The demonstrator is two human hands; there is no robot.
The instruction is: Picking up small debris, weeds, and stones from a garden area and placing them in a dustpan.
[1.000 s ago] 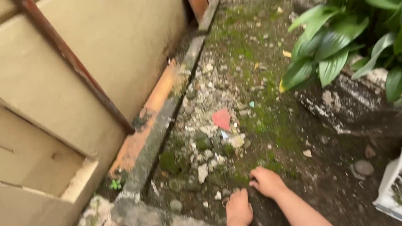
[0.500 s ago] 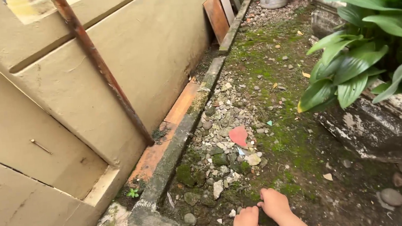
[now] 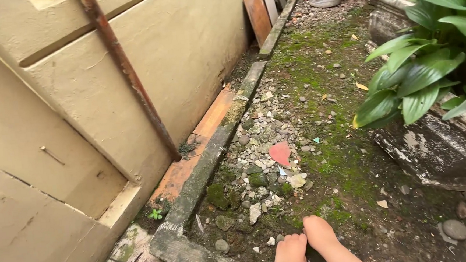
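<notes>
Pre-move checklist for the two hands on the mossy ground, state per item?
1. Both hands in view: ok. Left hand and right hand sit at the bottom edge, side by side and touching.
2. Hands on the ground: ok, both rest on dark soil beside the moss.
3. Anything held: cannot tell, the fingers curl down and hide whatever is under them.
4. Loose stones near the hands: ok, the pile lies just ahead, apart from the fingers.
5. Red shard: ok, it lies flat on the stones, untouched.
6. Concrete curb: ok, left of the hands, not touched.
</notes>
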